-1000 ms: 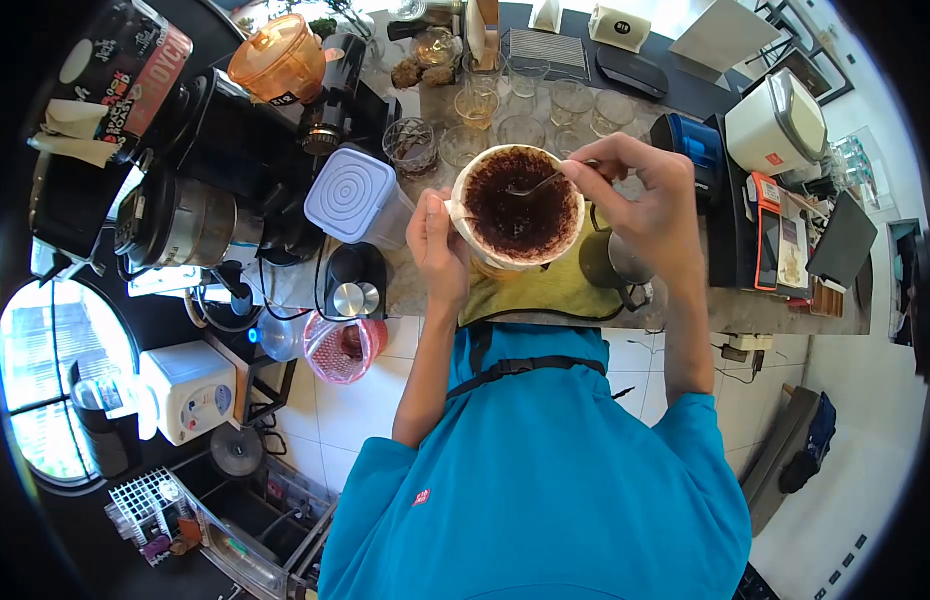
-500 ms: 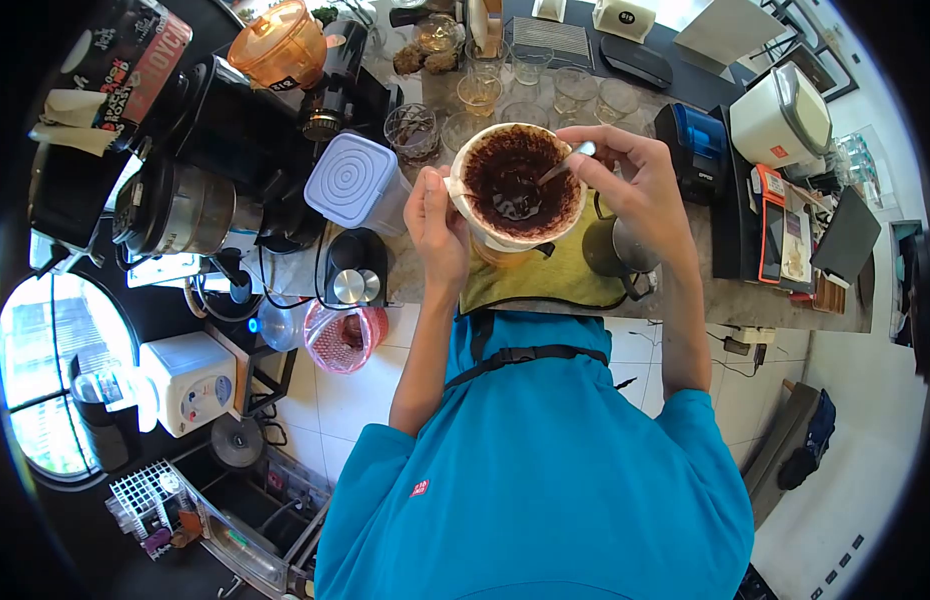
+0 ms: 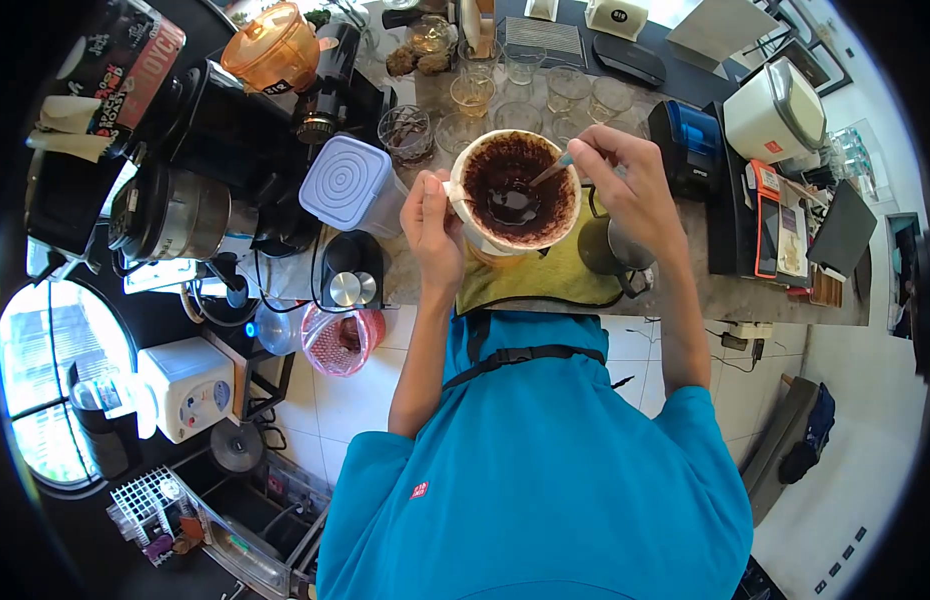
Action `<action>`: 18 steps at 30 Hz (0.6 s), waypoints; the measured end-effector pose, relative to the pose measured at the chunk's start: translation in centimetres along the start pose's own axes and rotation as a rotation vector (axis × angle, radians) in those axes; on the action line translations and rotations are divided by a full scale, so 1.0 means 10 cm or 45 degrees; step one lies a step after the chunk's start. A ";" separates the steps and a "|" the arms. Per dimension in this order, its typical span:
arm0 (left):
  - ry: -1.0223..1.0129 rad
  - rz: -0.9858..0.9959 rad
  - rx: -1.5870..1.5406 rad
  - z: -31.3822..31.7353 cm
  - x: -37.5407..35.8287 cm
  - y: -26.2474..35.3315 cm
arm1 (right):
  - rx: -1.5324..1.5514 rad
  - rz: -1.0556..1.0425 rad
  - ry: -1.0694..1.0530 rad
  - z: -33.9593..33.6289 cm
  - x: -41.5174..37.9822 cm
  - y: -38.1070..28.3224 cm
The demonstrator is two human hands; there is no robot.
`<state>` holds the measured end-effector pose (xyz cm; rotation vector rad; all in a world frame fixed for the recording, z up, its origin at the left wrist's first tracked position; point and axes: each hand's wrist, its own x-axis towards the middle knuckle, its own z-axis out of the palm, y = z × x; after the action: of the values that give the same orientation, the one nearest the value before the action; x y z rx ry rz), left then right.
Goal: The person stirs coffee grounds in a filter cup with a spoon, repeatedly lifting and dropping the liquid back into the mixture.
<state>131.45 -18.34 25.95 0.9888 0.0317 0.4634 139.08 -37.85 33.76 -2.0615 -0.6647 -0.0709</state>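
A white coffee dripper (image 3: 497,240) stands in front of me, lined with a filter. Wet dark coffee grounds (image 3: 513,180) coat its sides, with shiny liquid at the bottom. My left hand (image 3: 432,228) is closed on the dripper's handle at its left side. Between the fingertips of my right hand (image 3: 633,185) is a thin metal spoon (image 3: 550,171), its lower end dipped in the grounds. Beneath the dripper, an amber-looking vessel shows only in part. Right of it, a dark grey metal pitcher (image 3: 603,246) rests on a yellow-green towel (image 3: 530,284).
Several glasses (image 3: 567,88) line the counter behind the dripper. A lidded plastic container (image 3: 347,182) and a small scale-like black device with knobs (image 3: 353,288) are at left. A blue-topped black machine (image 3: 693,140) stands at right. Below the counter is a pink basket (image 3: 330,350).
The spoon has shifted in the grounds, and my right hand has moved slightly with it. My left hand keeps its hold on the handle. The whole view has shifted a little.
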 end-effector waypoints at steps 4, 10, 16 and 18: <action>0.033 -0.022 -0.044 -0.01 -0.03 0.01 | 0.291 0.240 0.008 0.04 0.05 0.21; 0.016 -0.006 -0.063 -0.05 -0.03 -0.02 | 0.240 -0.003 0.125 -0.04 0.05 0.05; -0.027 -0.004 -0.049 -0.01 -0.04 0.00 | -0.153 -0.328 0.060 -0.02 0.08 -0.04; -0.031 0.004 -0.045 -0.02 -0.03 0.02 | -0.167 -0.247 0.018 0.02 0.09 -0.01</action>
<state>131.07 -18.18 25.91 0.9598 -0.0003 0.4532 139.76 -37.27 33.96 -2.1139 -0.8694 -0.2463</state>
